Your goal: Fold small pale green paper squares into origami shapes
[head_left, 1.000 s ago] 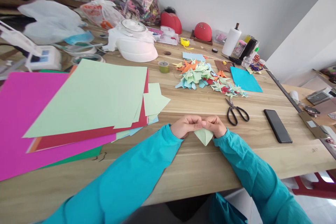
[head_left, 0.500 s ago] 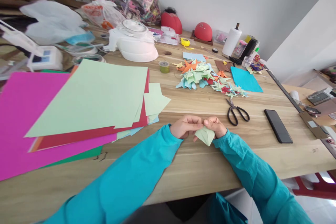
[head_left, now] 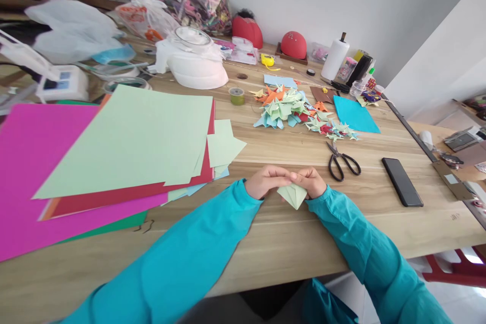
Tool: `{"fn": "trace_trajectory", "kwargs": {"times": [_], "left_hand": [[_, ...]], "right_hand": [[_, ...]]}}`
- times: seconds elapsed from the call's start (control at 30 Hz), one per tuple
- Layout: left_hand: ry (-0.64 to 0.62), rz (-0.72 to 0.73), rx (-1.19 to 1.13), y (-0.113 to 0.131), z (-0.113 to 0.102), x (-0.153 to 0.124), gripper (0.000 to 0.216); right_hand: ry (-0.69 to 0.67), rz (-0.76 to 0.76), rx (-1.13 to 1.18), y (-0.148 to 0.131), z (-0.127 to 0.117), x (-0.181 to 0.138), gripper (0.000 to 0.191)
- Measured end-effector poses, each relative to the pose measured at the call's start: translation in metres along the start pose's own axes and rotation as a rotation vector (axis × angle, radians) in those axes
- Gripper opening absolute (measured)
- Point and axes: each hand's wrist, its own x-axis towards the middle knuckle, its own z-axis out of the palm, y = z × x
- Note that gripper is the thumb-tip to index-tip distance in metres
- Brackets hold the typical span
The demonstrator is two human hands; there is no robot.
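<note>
A small pale-green folded paper [head_left: 293, 196] is pinched between my two hands above the near part of the wooden table. My left hand [head_left: 268, 181] grips its upper left edge, the fingers pressed together. On the right side, my right hand [head_left: 310, 182] holds the same paper, with the thumb on its top edge. Its pointed corner faces down toward me and crease lines show on it. The fingers hide the upper part. Black-handled scissors [head_left: 343, 162] lie to the right, beyond my right hand.
Large coloured sheets [head_left: 129, 136] are stacked at left, with small green paper squares [head_left: 225, 147] beside them. Folded paper figures [head_left: 284, 106] pile up farther back. A phone [head_left: 402, 182] lies at right, a turquoise sheet [head_left: 356, 114] behind it. A white cap-like object [head_left: 197, 66] stands at the back.
The folded paper has turned slightly and shifted a little left, its point now facing more directly toward me. My fingertips have come closer together along its top edge.
</note>
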Motion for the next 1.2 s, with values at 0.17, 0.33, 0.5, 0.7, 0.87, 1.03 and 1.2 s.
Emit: {"fn": "trace_trajectory", "kwargs": {"times": [0.17,0.33,0.5,0.7,0.87,1.03,1.2], "left_hand": [[0.0,0.012,0.135,0.005,0.002,-0.002,0.021],[0.038,0.083,0.1,0.001,0.005,-0.001,0.023],[0.031,0.104,0.002,-0.008,0.002,0.002,0.024],[-0.013,0.035,-0.173,-0.009,0.006,0.005,0.027],[-0.005,-0.001,-0.223,-0.004,0.01,0.003,0.029],[-0.014,-0.015,-0.248,-0.002,0.01,0.002,0.032],[0.053,0.009,-0.286,-0.005,0.008,0.004,0.031]], "right_hand": [[0.006,-0.022,-0.089,0.0,0.0,0.0,0.044],[0.064,-0.052,-0.103,0.001,-0.001,0.001,0.043],[0.056,-0.015,-0.031,-0.005,0.001,-0.002,0.047],[-0.005,0.036,0.066,-0.001,0.001,-0.001,0.052],[-0.007,0.033,0.161,0.005,0.005,-0.001,0.05],[-0.03,0.025,0.208,0.006,0.006,-0.001,0.047],[0.011,-0.021,0.297,0.007,0.007,0.003,0.049]]}}
